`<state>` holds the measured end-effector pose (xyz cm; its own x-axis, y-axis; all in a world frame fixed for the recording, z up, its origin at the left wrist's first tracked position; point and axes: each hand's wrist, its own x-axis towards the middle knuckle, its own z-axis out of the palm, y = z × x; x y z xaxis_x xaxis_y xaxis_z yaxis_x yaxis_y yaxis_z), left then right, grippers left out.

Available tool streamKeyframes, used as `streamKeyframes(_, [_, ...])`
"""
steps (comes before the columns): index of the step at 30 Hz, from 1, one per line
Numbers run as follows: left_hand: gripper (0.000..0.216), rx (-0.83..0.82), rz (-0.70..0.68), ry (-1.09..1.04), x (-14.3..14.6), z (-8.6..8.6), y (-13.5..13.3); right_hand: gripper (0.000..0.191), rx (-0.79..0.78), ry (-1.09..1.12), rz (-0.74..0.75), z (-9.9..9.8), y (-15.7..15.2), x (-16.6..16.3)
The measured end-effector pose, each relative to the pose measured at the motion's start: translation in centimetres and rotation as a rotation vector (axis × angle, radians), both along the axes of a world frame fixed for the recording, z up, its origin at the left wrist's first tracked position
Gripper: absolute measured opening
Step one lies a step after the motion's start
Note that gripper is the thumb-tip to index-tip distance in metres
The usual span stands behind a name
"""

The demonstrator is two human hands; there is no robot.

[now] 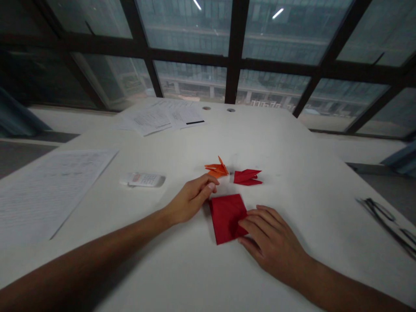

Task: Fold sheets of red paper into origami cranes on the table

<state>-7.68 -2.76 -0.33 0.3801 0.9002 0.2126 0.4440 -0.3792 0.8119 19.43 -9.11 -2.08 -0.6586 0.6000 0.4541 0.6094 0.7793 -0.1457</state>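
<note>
A folded red paper square (226, 216) rests on the white table in front of me. My right hand (271, 236) grips its right edge, with the fingers on top and the thumb at the lower corner. My left hand (191, 197) is by the square's upper left corner, its fingers curled in towards the thumb and nothing visible between them. Just beyond its fingertips sits a folded orange paper piece (217, 169) with pointed tips. A similar red folded piece (247, 177) lies to the right of the orange one.
A white bottle or tube (144, 179) with a label lies left of my left hand. Printed sheets (48, 186) cover the table's left side, and more papers (162, 116) lie at the back. Eyeglasses (386, 221) are near the right edge. Windows (232, 43) stand behind the table.
</note>
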Motion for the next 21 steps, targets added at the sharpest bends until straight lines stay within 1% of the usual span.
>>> streamKeyframes(5, [0.034, 0.025, -0.034, 0.083, 0.20, 0.33, -0.29, 0.022, 0.030, -0.034, 0.013, -0.04, -0.15, 0.07])
streamKeyframes(10, [0.032, -0.057, -0.047, 0.004, 0.16, 0.31, -0.21, 0.032, 0.032, -0.053, 0.009, 0.09, -0.27, 0.29])
streamKeyframes(12, [0.032, -0.082, -0.058, -0.044, 0.12, 0.25, -0.16, 0.034, 0.036, -0.060, 0.000, 0.17, -0.32, 0.29])
streamKeyframes(18, [0.030, -0.101, -0.106, -0.074, 0.03, 0.23, -0.30, 0.030, 0.053, -0.064, -0.020, 0.13, -0.40, 0.13])
streamKeyframes(21, [0.030, -0.097, -0.116, -0.063, 0.05, 0.25, -0.37, 0.022, 0.040, -0.041, -0.012, 0.02, -0.35, 0.13])
